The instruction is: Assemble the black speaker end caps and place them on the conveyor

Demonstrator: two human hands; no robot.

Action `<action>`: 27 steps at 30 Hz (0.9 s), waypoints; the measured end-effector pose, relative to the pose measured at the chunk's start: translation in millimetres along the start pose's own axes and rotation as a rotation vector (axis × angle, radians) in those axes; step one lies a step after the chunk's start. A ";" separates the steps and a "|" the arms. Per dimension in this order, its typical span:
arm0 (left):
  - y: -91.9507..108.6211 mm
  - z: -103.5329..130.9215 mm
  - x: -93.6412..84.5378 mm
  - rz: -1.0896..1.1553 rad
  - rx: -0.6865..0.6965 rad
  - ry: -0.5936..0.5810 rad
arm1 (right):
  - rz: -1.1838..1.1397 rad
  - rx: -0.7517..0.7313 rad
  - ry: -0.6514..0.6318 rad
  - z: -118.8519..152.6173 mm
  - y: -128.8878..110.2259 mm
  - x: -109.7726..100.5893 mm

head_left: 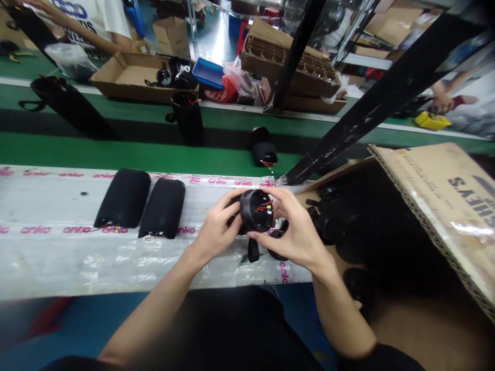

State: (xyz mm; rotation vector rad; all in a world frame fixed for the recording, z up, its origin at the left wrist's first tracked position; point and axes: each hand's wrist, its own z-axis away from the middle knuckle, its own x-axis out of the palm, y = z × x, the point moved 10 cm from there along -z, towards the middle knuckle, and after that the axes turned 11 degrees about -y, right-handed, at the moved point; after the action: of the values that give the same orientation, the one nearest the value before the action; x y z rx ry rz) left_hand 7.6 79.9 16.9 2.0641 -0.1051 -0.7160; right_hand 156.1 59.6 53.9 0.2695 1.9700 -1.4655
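Between my two hands, above the plastic-covered bench [69, 263], I hold a black cylindrical housing [257, 210] with its open end turned up toward me. Red wires and a small yellow-white connector show inside it. My left hand [220, 226] grips its left side, fingers curled round it. My right hand [296, 226] has thumb and fingers closed on its right rim. A black strap loop [253, 250] hangs below the housing. Another round black part [277, 246] lies partly hidden by my right hand. To the left lie two black fabric-covered cylinders [124, 198], [162, 207] with wires at their near ends.
A green conveyor belt [135, 154] behind the bench carries several black cylinders. At right an open cardboard box [436, 175] holds dark round parts. A black slanted post [363, 103] rises beside it. Across the belt are cardboard trays [129, 77] and other people's arms.
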 end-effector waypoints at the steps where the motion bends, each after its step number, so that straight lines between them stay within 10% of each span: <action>1: 0.8 -1.7 -0.6 -0.004 -0.011 0.006 | -0.046 -0.002 -0.002 1.8 3.4 -0.4; 14: -0.5 -7.4 6.0 -0.018 0.037 0.039 | 0.059 -0.037 0.106 1.6 3.5 -4.2; 27: -1.7 0.1 9.7 0.001 0.005 0.182 | -0.118 -0.088 -0.077 -0.9 13.9 -1.5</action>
State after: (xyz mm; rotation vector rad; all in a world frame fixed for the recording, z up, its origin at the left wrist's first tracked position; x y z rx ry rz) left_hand 15.2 77.5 11.1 2.1239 -0.0048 -0.5246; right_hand 164.2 65.6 44.2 0.0583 2.0113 -1.4354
